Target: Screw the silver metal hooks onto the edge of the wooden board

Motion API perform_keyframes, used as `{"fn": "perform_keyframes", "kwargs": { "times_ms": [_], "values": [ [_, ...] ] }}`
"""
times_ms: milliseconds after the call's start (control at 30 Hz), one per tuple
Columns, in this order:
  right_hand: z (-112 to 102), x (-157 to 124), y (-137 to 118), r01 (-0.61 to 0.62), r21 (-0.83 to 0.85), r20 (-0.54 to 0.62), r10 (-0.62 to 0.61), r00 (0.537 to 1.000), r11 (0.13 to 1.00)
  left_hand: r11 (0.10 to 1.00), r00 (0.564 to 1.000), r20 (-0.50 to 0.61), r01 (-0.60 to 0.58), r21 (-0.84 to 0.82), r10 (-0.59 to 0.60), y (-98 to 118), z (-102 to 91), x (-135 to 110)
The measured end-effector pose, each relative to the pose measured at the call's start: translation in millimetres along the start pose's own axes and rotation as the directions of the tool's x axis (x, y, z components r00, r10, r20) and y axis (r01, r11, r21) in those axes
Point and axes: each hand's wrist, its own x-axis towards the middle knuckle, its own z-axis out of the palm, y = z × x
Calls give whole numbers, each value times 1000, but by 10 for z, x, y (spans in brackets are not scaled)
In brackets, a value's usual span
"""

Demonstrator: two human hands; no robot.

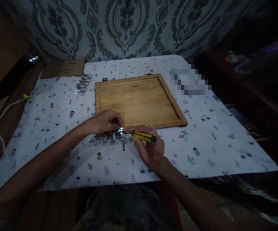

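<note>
A framed wooden board [139,99] lies flat on a patterned white cloth [57,141]. My left hand [105,121] is closed at the board's near edge, pinching a small shiny metal hook [121,130]. My right hand [149,149] grips a yellow-and-black screwdriver [144,136] whose tip points left at that hook. Several small metal hooks [113,138] hang along the board's near edge, just below my hands.
A pile of loose metal hooks [83,84] lies at the back left beside a brown cardboard sheet [63,68]. A white cord [5,112] runs off the left edge. Dark furniture stands to the right; patterned wallpaper is behind the table.
</note>
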Motion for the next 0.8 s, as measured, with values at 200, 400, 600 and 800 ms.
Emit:
{"fn": "perform_keyframes", "kwargs": {
  "times_ms": [200, 400, 600, 800],
  "values": [
    [-1, 11, 2, 15, 13, -7, -15, 1000, 1000, 1000, 1000, 7, -13, -25, 13, -35, 2, 11],
    [6, 11, -11, -5, 33, -7, 5, 1000, 999, 999, 999, -6, -35, 16, 35, -53, 10, 33],
    [12, -13, 3, -21, 3, -20, 21, 1000, 1000, 995, 998, -19, -63, 74, 65, -73, 34, 40],
    [17, -3, 4, -23, 2, -23, 23, 999, 1000, 988, 994, -52, -87, 125, 94, -107, 57, 67]
  ]
}}
